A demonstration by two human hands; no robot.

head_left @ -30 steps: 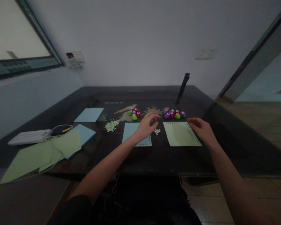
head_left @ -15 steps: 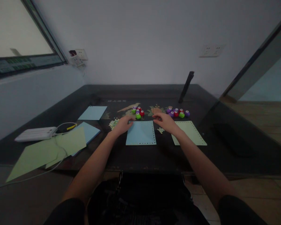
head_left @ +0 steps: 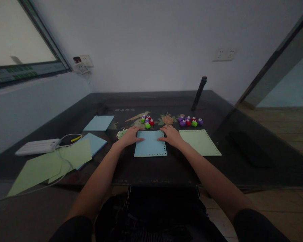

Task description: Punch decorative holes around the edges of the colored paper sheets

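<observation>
A light blue sheet (head_left: 150,147) with small holes or dots along its edges lies flat on the dark table in front of me. At its upper left corner rests my left hand (head_left: 131,136), thumb spread over the paper. My right hand (head_left: 172,136) mirrors it at the upper right corner, thumb reaching inward onto the sheet. Both hands have their fingers apart and hold nothing. Just beyond them sits a cluster of small red, green and purple toys (head_left: 147,121) with eye-like tops. A pale green sheet (head_left: 200,143) with a dotted edge lies right of my right hand.
Another toy cluster (head_left: 190,121) sits behind the green sheet. On the left lie a blue sheet (head_left: 99,123), loose green sheets (head_left: 42,169) and a white power bank (head_left: 37,147) with a cable. A black upright bar (head_left: 199,94) stands at the back; a dark flat object (head_left: 251,149) lies right.
My hands have come down onto the upper corners of the blue sheet, fingers spreading and thumbs now lying over it. My right hand has moved slightly left. The camera view has shifted a little.
</observation>
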